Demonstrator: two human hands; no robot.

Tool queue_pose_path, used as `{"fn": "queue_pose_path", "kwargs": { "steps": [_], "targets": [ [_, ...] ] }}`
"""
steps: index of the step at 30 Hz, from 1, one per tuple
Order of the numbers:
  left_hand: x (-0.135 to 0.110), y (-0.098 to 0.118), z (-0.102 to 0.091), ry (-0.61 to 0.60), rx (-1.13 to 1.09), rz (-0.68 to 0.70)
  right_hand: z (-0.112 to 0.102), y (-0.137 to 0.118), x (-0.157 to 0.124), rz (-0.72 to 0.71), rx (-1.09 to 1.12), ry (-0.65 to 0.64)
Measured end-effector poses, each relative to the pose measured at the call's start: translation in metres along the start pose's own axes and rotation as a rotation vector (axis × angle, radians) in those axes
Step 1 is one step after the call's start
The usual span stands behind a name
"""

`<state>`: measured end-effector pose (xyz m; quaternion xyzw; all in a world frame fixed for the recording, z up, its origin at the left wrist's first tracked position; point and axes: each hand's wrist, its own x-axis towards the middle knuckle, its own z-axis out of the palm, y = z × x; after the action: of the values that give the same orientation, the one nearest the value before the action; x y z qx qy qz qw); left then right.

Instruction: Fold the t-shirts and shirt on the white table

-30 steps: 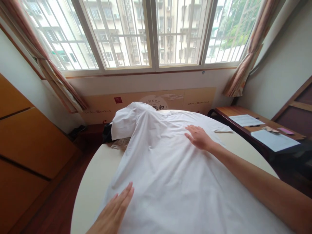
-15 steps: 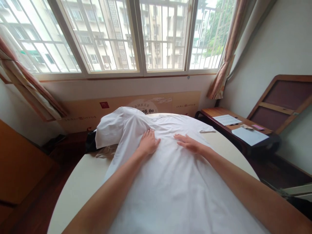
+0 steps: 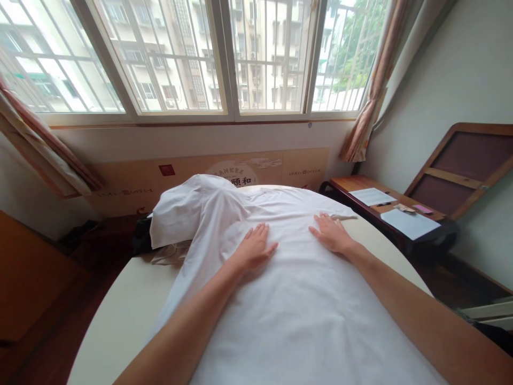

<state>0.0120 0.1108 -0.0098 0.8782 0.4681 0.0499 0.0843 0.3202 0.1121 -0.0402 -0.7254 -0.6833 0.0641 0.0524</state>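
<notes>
A white T-shirt (image 3: 296, 299) lies spread over a round cream table (image 3: 116, 310), its bottom end toward me. My left hand (image 3: 256, 247) rests open on the cloth left of the middle, fingers pointing away and thumb out. On the right side of the shirt, my right hand (image 3: 331, 233) lies open with its palm down, close to the right sleeve. The left sleeve is bunched up and drapes over some beige cloth (image 3: 172, 253) and a black item (image 3: 142, 235) at the table's left edge.
To the right stands a low wooden table (image 3: 340, 184) with paper sheets (image 3: 411, 223), a pen and small items on it. A wooden framed panel (image 3: 460, 160) leans on the wall behind. Flat printed cardboard (image 3: 192, 174) stands below the barred windows (image 3: 272, 59); a curtain (image 3: 360, 128) hangs at each side.
My right hand has slid to the right across the shirt, toward its sleeve. My left hand has shifted slightly right and nearer to me. Creases between the hands look smoother.
</notes>
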Motion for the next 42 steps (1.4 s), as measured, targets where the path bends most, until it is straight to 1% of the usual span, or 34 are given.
{"fn": "queue_pose_path", "kwargs": {
  "steps": [2, 6, 8, 9, 11, 14, 16, 18, 19, 21, 26, 29, 34, 37, 40, 42],
  "targets": [
    [-0.002, 0.005, 0.001, -0.040, -0.036, 0.017, -0.001, 0.008, 0.002, 0.010, -0.004, 0.014],
    [-0.004, 0.004, 0.000, -0.032, -0.056, 0.025, -0.007, 0.023, 0.012, 0.011, -0.063, 0.088],
    [-0.005, 0.003, 0.000, -0.026, -0.065, 0.022, -0.008, 0.019, 0.021, -0.007, -0.091, 0.108],
    [-0.005, 0.003, 0.001, -0.022, -0.069, 0.021, -0.007, 0.011, 0.026, -0.034, -0.085, 0.101],
    [-0.005, 0.003, 0.002, -0.012, -0.074, 0.023, -0.004, -0.013, 0.038, -0.135, -0.042, 0.068],
    [-0.005, 0.005, 0.004, -0.003, -0.071, 0.022, 0.001, -0.067, 0.056, -0.339, 0.044, -0.012],
    [-0.006, 0.005, 0.004, -0.006, -0.072, 0.026, 0.004, -0.104, 0.069, -0.422, 0.082, -0.068],
    [-0.007, 0.006, 0.004, -0.008, -0.078, 0.033, 0.007, -0.133, 0.083, -0.438, 0.105, -0.090],
    [-0.007, 0.006, 0.003, -0.007, -0.081, 0.037, 0.008, -0.143, 0.090, -0.432, 0.111, -0.083],
    [-0.009, 0.006, 0.003, -0.006, -0.088, 0.035, 0.010, -0.156, 0.106, -0.410, 0.120, -0.053],
    [-0.010, 0.006, 0.004, -0.016, -0.103, 0.020, 0.015, -0.161, 0.141, -0.342, 0.137, 0.006],
    [-0.009, 0.006, 0.005, -0.025, -0.114, 0.017, 0.018, -0.163, 0.157, -0.296, 0.134, 0.012],
    [-0.007, 0.005, 0.008, -0.024, -0.116, 0.012, 0.022, -0.169, 0.178, -0.232, 0.118, 0.008],
    [-0.006, 0.004, 0.009, -0.023, -0.127, 0.013, 0.023, -0.177, 0.185, -0.207, 0.115, 0.049],
    [-0.006, 0.003, 0.012, -0.004, -0.136, 0.024, 0.024, -0.186, 0.189, -0.250, 0.119, 0.080],
    [-0.005, 0.002, 0.013, 0.004, -0.138, 0.029, 0.024, -0.192, 0.193, -0.304, 0.123, 0.051]
  ]
}}
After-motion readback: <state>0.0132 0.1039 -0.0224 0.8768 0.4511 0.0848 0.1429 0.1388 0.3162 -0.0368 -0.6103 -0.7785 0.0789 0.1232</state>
